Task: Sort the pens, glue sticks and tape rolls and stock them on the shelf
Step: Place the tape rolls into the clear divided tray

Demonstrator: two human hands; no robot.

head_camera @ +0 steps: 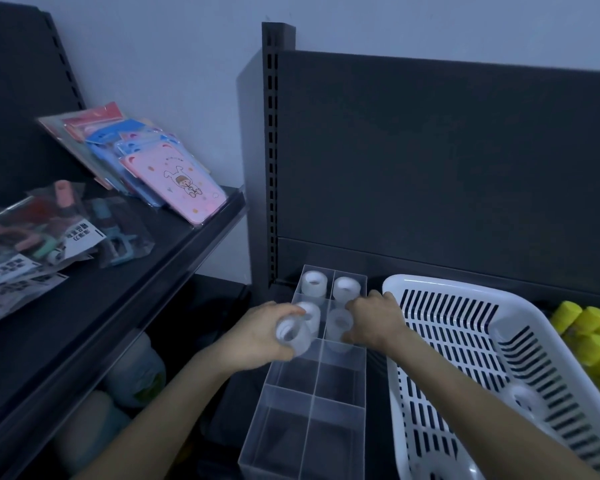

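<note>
A clear divided organizer box (pixel 312 400) stands on the dark shelf. Its far compartments hold white tape rolls: one at back left (pixel 314 283), one at back right (pixel 346 287), one in the second row left (pixel 310 315). My left hand (pixel 260 336) grips a stack of tape rolls (pixel 293 336) over the box's left side. My right hand (pixel 373 320) holds a tape roll (pixel 340 323) down in the second-row right compartment. The near compartments hold nothing.
A white slotted basket (pixel 465 358) sits right of the box, with a tape roll (pixel 522 398) inside. Yellow rolls (pixel 589 330) lie at the far right. The left shelf (pixel 174 251) carries packaged pink and blue cases (pixel 177 181) and bagged items (pixel 49 233).
</note>
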